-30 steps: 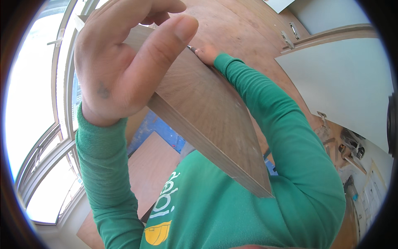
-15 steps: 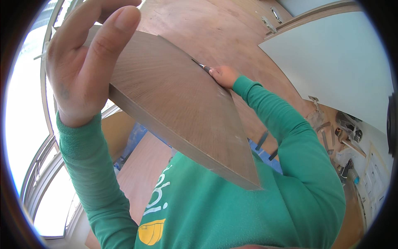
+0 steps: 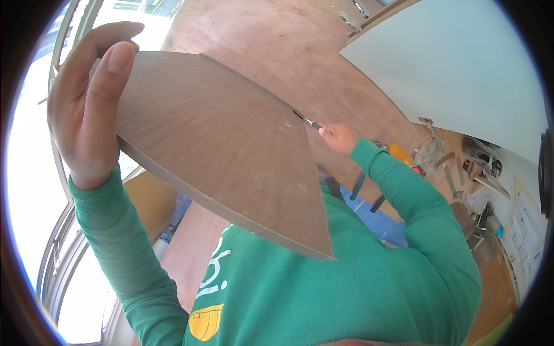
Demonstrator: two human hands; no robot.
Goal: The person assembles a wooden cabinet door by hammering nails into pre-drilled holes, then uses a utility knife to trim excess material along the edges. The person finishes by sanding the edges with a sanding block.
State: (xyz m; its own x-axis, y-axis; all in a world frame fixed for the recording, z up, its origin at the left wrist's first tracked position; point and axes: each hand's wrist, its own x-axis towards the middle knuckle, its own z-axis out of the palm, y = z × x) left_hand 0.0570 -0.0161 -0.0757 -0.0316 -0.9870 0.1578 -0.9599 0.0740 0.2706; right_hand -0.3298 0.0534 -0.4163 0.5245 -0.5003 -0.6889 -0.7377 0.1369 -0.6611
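Observation:
A wide brown wood-grain board leans at a slant in front of my chest, its lower corner by my sweatshirt. My left hand grips the board's upper left end, thumb on the near side and the other fingers curling behind, partly hidden. My right hand is closed on the handle of a slim tool with a narrow dark blade. The blade lies at the board's far right edge; whether it is a file or a chisel I cannot make out.
Bright windows line the left side. A large pale panel with metal hinges stands at the upper right. Below it lie loose tools, plastic wrap and a drill. A blue sheet is beside my right arm.
My right hand with the tool has moved down and right along the board's far edge. The board and my left hand sit slightly further left in view.

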